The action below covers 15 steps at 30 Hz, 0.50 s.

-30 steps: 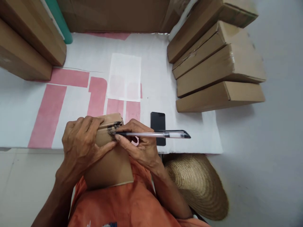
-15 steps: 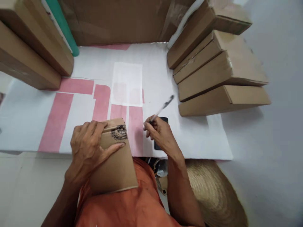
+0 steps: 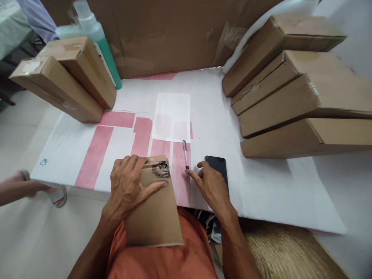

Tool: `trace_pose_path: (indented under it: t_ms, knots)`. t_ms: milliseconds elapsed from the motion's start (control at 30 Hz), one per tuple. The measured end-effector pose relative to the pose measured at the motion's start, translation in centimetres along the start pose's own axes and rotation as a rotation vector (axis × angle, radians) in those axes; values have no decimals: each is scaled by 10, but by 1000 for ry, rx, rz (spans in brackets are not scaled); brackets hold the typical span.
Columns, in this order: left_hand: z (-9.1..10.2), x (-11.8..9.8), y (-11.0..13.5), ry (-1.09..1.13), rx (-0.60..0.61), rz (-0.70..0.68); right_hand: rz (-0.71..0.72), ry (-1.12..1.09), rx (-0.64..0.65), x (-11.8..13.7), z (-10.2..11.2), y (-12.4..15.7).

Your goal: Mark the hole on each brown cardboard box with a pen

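Note:
My left hand [image 3: 130, 184] grips a brown cardboard piece [image 3: 157, 217], fingers over its far left edge and thumb across its face. The piece leans on the table edge and my lap. Near its top right corner is a black scribbled ink drawing [image 3: 161, 169] with curved lines. A pen [image 3: 185, 153] with a clear barrel lies on the table, right of the cardboard. My right hand [image 3: 210, 184] is beside it with fingers apart, a fingertip at the pen's near end. Partly under that hand lies a black phone [image 3: 219, 168].
A white sheet of paper [image 3: 173, 116] lies mid-table. Cardboard boxes stand at the right [image 3: 273, 104] and left [image 3: 78, 89], with a green liquid bottle [image 3: 109, 58] behind the left ones. A woven straw hat [image 3: 285, 248] is below right. Another person's foot [image 3: 59, 197] shows at left.
My right hand has put the pen down on the table and its fingers have opened. My left hand keeps its hold on the cardboard piece. The view has shifted left.

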<state>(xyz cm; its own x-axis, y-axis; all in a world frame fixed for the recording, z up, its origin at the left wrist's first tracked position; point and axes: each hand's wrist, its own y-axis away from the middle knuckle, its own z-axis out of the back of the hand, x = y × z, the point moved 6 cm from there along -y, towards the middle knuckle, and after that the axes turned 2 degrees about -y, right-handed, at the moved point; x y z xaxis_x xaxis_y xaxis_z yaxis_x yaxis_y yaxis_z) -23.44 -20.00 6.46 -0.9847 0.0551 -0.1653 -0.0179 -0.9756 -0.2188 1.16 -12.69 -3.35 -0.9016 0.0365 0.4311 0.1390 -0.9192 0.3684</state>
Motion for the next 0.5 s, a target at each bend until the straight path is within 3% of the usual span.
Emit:
trace_pose_path:
  t_ms: [133, 233, 300, 400, 500]
  knots:
    - [4, -1, 2, 14, -24, -39, -124, 159, -281, -35, 19, 16]
    - [8, -5, 4, -1, -54, -98, -292, 218, -185, -58, 15, 25]
    - [10, -7, 5, -20, -66, -137, -343, 115, -158, -67, 11, 27]
    - [8, -9, 2, -26, -67, -166, -373, -103, -228, -80, 9, 24]
    - [4, -10, -2, -15, -44, -167, -303, -414, -207, -86, 0, 23]
